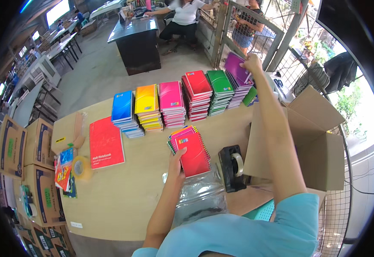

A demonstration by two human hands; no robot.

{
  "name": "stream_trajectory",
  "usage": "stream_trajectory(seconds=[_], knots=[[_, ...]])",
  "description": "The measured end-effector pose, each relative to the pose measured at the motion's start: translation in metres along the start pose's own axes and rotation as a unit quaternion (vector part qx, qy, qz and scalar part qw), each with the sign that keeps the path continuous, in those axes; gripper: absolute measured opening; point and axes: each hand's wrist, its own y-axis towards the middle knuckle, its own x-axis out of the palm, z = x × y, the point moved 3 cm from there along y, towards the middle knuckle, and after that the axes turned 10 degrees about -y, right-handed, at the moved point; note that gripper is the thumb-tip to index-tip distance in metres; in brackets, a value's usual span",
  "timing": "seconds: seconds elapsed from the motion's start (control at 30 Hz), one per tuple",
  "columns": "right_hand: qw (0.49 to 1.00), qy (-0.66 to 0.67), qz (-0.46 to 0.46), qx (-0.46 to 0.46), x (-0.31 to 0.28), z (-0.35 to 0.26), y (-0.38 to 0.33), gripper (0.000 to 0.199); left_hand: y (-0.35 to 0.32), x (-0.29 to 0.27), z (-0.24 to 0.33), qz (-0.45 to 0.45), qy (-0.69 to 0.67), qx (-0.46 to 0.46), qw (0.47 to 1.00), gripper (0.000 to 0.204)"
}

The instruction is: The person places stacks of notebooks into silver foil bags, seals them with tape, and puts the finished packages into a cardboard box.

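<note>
My left hand (177, 165) is closed on a fanned bundle of small spiral notebooks over the table's middle. A red notebook (195, 160) lies on top of it, with pink, yellow and green edges peeking out behind. Stretched to the far right, my right hand (252, 64) grips a purple notebook (235, 66) by its edge, tilted up over the purple stack (239, 94). Leftward from there run the green stack (220, 83), red stack (197, 83), pink stack (170, 96), yellow stack (146, 98) and blue stack (123, 107).
Clear plastic bags (202, 195) and a black tape dispenser (227, 171) lie near me. An open carton (311, 158) stands at right. On the left are a large red notebook (105, 143), a tape roll (81, 167) and stacked cartons (39, 145). Two people are beyond the table.
</note>
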Motion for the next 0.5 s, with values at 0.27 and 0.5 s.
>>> stream_trajectory(seconds=[0.27, 0.5], knots=[[0.575, -0.02, -0.571, -0.586, -0.029, -0.188, -0.299, 0.044, -0.067, -0.014, -0.005, -0.071, -0.018, -0.088, 0.993, 0.046], [0.781, -0.06, -0.255, -0.567, -0.016, -0.17, -0.432, 0.07, -0.152, -0.036, -0.024, -0.092, 0.044, -0.143, 0.985, 0.058]])
